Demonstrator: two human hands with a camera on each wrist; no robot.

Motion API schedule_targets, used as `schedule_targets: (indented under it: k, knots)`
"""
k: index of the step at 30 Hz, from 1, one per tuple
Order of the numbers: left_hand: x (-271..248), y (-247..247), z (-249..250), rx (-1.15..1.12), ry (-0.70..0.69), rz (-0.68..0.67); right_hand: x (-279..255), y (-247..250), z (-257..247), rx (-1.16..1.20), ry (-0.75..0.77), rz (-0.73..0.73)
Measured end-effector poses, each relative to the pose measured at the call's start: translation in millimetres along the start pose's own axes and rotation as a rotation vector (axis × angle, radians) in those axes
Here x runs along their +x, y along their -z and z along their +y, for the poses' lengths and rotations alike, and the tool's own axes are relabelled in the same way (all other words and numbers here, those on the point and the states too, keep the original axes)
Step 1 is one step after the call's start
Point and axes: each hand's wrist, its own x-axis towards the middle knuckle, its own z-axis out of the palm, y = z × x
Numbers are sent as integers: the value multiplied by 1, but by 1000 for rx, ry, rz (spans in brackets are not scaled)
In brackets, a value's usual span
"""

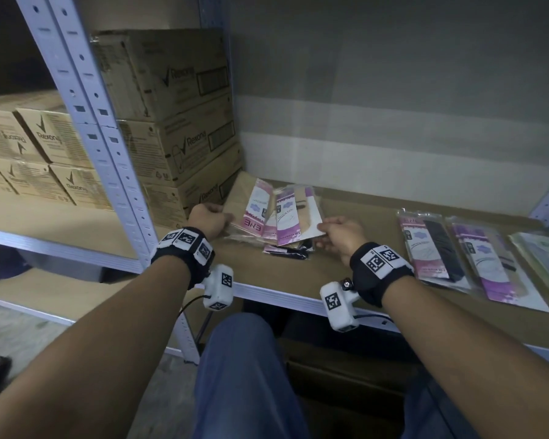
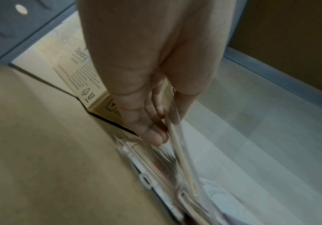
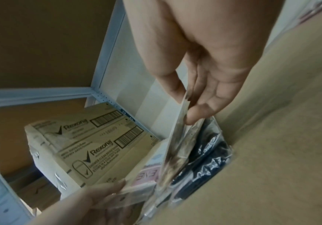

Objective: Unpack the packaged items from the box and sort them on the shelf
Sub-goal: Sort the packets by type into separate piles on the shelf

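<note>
Both hands at shelf [image 1: 346, 274] edge, left grip [image 1: 208, 217] and right grip [image 1: 341, 231] each pinching fanned packets [image 1: 282, 213] between them

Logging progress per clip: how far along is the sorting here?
Partly done. Several packets already lie in a row on the shelf. The left hand and right hand hold a fanned bundle between them; dark packets beneath remain unsorted. The source box isn't clearly visible.

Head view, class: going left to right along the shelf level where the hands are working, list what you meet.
Stacked Rexona cartons → left hand → fanned bundle of packets gripped by both hands → right hand → packets laid flat in a row.
</note>
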Motion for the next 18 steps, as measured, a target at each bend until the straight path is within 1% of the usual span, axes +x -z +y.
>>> schedule_targets:
  k: [3, 7, 12, 18]
  knots:
    - [-7, -5, 6, -128, 2, -14, -6, 9, -4, 175, -22, -41]
    - [-24, -12, 18, -241, -12, -48, -12, 25, -9, 278, 18, -38]
    - [-40, -30, 24, -349, -12, -89, -17, 56, -11, 304, 64, 13]
    - [-61, -74, 31, -454, -34, -188, -22, 109, -7, 323, 111, 81]
